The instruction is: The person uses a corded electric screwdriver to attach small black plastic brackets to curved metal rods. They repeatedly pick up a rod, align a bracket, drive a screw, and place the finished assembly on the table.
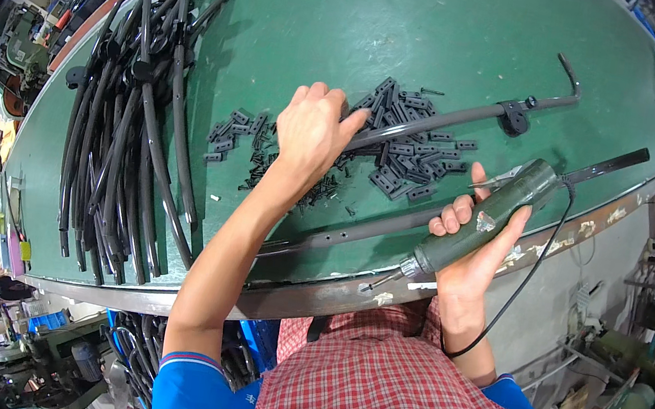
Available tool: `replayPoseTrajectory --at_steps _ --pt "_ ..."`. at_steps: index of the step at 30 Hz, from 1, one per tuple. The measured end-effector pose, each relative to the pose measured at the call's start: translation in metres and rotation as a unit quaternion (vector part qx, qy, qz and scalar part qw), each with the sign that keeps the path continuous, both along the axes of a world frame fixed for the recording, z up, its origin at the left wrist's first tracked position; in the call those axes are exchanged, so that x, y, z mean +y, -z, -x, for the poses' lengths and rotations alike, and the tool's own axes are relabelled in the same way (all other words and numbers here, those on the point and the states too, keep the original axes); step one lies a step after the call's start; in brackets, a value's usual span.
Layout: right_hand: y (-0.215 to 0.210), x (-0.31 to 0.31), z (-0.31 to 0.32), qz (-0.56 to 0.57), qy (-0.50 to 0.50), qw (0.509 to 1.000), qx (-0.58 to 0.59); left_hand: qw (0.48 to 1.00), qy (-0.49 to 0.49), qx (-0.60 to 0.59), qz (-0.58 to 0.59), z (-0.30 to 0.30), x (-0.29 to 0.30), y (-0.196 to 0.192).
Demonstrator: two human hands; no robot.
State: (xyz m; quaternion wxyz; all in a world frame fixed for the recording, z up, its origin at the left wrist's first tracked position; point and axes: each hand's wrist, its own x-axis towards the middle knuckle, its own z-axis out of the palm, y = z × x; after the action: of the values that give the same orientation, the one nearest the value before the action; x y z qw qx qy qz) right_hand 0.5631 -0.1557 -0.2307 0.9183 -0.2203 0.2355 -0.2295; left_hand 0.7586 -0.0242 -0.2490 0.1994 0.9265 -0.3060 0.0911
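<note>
My left hand (310,132) is closed around one end of a dark metal tube (438,121), which slants up to the right over the table. A black clamp (512,118) sits on this tube near its bent far end. In my right hand (477,253) is a green electric screwdriver (484,219), its bit pointing down and left at the table's front edge. Its black cord (538,274) hangs down by my right forearm. Small black plastic blocks (420,163) and dark screws (317,191) lie in piles under and beside the tube and my left hand.
A second dark tube (357,229) lies along the front of the green table (345,8). Many bent black tubes (118,127) are heaped at the left. The worn table edge (589,227) curves in front of me. Machinery (602,381) stands beyond it at the right.
</note>
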Motion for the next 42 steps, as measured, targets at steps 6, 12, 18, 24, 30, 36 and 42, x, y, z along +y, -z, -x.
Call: replayPoseTrajectory --at_steps 6,12,18,24,30,36,42 --pt "-0.002 -0.001 0.002 -0.009 -0.007 1.0 -0.007 0.999 0.02 0.018 -0.036 -0.006 -0.012 0.02" --pt "0.002 -0.002 0.002 -0.015 -0.016 1.0 -0.007 0.977 0.054 0.15 0.141 0.03 0.024 -0.03" --pt "0.003 -0.001 0.003 0.0 -0.008 1.0 -0.009 0.96 0.187 0.139 0.152 0.104 0.091 -0.009" --pt "-0.008 0.0 -0.006 0.036 -0.025 0.999 -0.016 0.955 0.146 0.2 0.166 0.119 0.091 0.02" --pt "-0.047 0.035 -0.033 0.258 -0.03 0.939 -0.227 0.95 0.15 0.209 0.178 0.118 0.094 0.023" --pt "-0.048 0.057 -0.044 0.413 -0.119 0.873 -0.23 0.943 0.145 0.23 0.194 0.118 0.096 0.018" --pt "-0.056 0.06 -0.044 0.484 -0.267 0.821 -0.143 0.935 0.165 0.2 0.244 0.116 0.095 0.026"
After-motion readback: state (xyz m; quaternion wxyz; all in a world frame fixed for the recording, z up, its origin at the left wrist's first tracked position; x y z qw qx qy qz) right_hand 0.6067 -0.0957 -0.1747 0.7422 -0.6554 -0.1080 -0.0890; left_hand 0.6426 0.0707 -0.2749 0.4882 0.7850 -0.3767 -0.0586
